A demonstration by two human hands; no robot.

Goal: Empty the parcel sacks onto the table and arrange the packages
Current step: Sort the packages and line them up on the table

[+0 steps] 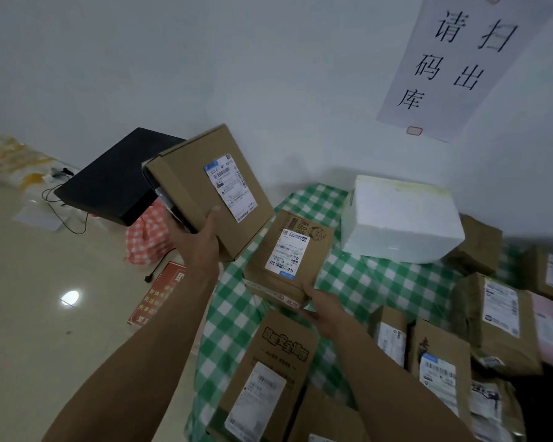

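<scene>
Arranging seems to be the step in hand: the left hand point(201, 237) grips a flat cardboard box point(205, 193) raised at the middle left of the frame, thumb on its labelled face. The right hand point(323, 309) has its fingers closed on the near corner of a smaller carton point(288, 256) lying on the green-checked worktop point(364, 282) at the centre. The next move, I judge, calls for a free patch of cloth, perhaps between this carton and the white foam box point(399, 218) at the upper right, and for laying the flat box there label up, without pushing its neighbours.
</scene>
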